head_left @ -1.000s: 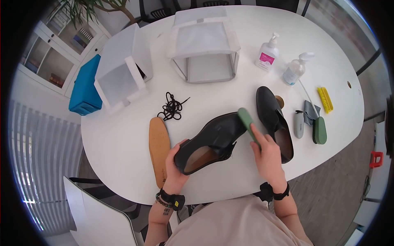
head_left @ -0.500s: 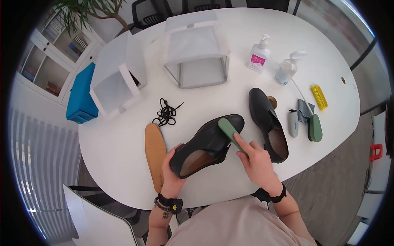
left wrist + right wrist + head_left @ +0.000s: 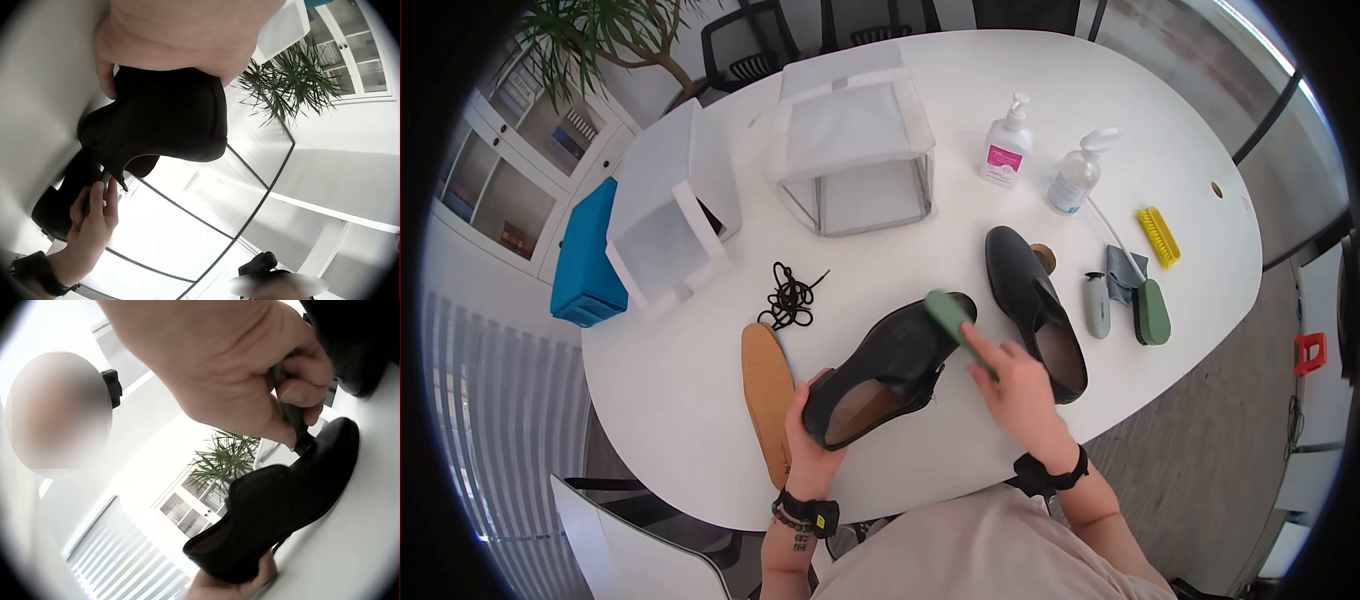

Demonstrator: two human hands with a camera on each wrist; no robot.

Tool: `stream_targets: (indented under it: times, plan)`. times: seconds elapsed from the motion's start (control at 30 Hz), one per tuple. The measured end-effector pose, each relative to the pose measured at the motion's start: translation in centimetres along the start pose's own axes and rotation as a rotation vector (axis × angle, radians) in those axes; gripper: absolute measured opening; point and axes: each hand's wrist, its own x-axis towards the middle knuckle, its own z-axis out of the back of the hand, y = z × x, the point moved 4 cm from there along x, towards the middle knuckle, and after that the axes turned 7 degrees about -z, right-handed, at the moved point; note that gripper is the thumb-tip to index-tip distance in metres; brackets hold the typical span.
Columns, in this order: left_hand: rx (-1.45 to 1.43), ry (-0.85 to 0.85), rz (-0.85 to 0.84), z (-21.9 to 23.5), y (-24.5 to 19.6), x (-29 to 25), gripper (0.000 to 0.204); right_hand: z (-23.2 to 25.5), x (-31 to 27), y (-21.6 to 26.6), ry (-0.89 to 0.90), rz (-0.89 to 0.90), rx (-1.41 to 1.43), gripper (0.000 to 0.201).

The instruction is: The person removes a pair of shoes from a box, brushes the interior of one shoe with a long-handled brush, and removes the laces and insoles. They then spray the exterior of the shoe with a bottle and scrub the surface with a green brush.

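My left hand (image 3: 810, 440) grips a black leather shoe (image 3: 870, 365) by its heel and holds it tilted, toe up and to the right, without laces. In my right hand (image 3: 1022, 395) is a green brush (image 3: 953, 322), index finger stretched along its back. Its head lies over the toe of the shoe, and the right wrist view shows the brush (image 3: 303, 442) right at the toe's upper. A second black shoe (image 3: 1015, 275) stands on the table beyond my right hand. Left of the held shoe lie a tan insole (image 3: 765, 385) and a tangle of black shoelaces (image 3: 788, 298).
On the right are a grey bottle (image 3: 1097, 308), a grey cloth (image 3: 1122, 270), a long-handled green brush (image 3: 1155, 315) and a yellow brush (image 3: 1158, 238). Two pump bottles, one white (image 3: 1005, 150) and one clear (image 3: 1075, 182), stand behind. White boxes (image 3: 855, 120) and a blue case (image 3: 590, 260) occupy the back left.
The brush has moved left from the tip of the toe onto its upper, and its head is blurred now. My left hand keeps its hold on the heel. The head view has shifted slightly.
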Motion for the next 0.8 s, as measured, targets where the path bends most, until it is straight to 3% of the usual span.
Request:
stream_targets:
  times: [0.07,0.3,0.37,0.43,0.5,0.57,0.63,0.77,0.8]
  plan:
    - [0.016,0.010,0.008,-0.1,0.0,0.0,0.056,-0.6,-1.3,1.3,0.150,0.086,0.029,0.061]
    - [-0.008,-0.028,0.001,0.2,-0.1,0.1,0.053,0.2,-1.0,0.6,0.032,-0.014,-0.053,0.064]
    - [-0.004,-0.040,0.010,0.2,0.0,0.1,0.053,-0.1,-1.9,1.8,0.195,0.108,0.004,0.062]
    - [-0.005,-0.030,0.005,0.2,0.0,0.1,0.053,-0.4,-1.4,1.2,0.164,0.092,-0.006,0.061]
    - [-0.012,-0.029,0.004,0.2,0.0,0.0,0.053,-0.4,-0.2,-0.3,-0.003,-0.008,-0.057,0.061]
    - [-0.020,-0.025,-0.003,0.1,-0.1,0.3,0.053,-0.2,-0.4,-0.2,0.003,-0.037,-0.078,0.062]
    - [-0.010,-0.031,-0.007,0.3,0.0,0.2,0.053,-0.1,-1.4,1.1,0.156,0.084,-0.015,0.061]
    - [-0.002,-0.030,-0.003,0.1,0.0,-0.1,0.053,-0.2,-1.3,0.8,0.156,0.069,-0.033,0.063]
    - [0.017,-0.004,0.000,0.2,-0.1,-0.1,0.055,-0.1,-0.9,0.1,0.089,0.014,-0.070,0.065]
